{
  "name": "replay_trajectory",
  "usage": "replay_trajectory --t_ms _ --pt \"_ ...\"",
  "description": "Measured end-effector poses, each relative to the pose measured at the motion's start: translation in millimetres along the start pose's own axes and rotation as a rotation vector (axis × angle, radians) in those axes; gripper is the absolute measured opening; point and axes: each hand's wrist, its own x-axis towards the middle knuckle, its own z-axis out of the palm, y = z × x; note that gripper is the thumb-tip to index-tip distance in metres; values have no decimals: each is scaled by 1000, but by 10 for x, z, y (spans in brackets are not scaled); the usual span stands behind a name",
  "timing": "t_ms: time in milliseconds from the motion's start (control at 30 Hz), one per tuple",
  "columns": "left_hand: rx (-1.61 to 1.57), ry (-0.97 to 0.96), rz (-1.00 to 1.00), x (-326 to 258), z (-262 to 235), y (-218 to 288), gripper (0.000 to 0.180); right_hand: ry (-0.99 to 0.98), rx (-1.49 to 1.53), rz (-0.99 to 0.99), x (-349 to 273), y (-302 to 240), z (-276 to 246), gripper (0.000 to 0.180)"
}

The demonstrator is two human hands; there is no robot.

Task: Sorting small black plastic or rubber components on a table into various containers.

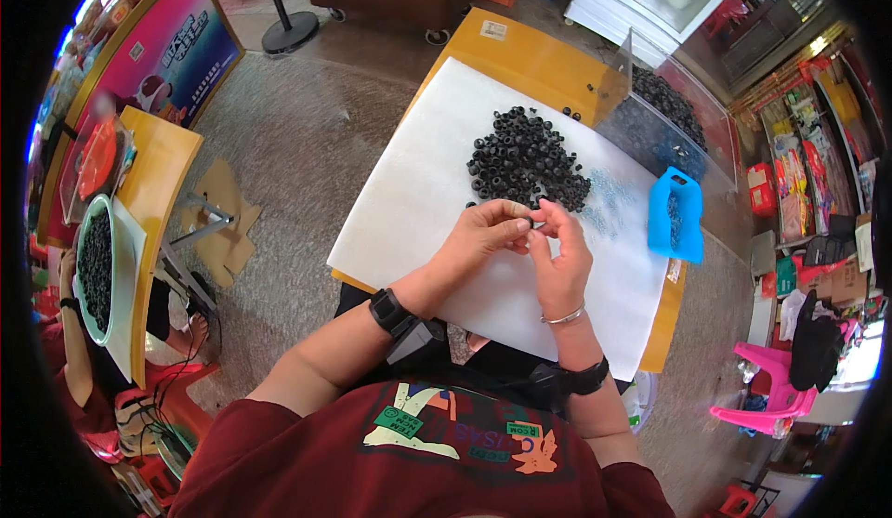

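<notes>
**Left hand [485, 235] and right hand [563, 249] meet over a small black piece [531, 223]**

The left hand's grip is closed to a narrow pinch, thumb and forefinger on the small black piece. The right hand comes in from the other side with thumb and forefinger nearly together at the same spot; its fingertips partly hide the contact, so I cannot tell whether its grip also has hold. Just beyond the grip, a loose pile of black pieces [525, 151] sits on a white sheet [409, 183], which covers much of the yellow bench [474, 39]. To the right of the pile, near the grip, pale blue bits [606, 200] lie scattered. Farther right of the grip stands a blue tray [659, 225] with more bits inside. Beyond and to the right, a clear bin [615, 100] holds many black pieces. Well left of the grip, a pale basin [100, 201] of dark pieces rests on another bench [160, 160].
</notes>
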Motion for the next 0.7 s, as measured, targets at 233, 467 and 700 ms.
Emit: replay_trajectory --t_ms 233,467,700 --pt "-33 63 -14 -36 -33 -10 19 153 -347 92 -179 437 -468 16" --pt "19 49 -12 -41 22 21 21 205 -486 142 -147 787 -662 10" --pt "97 23 12 -64 26 19 22 195 -463 57 -125 843 -533 10"
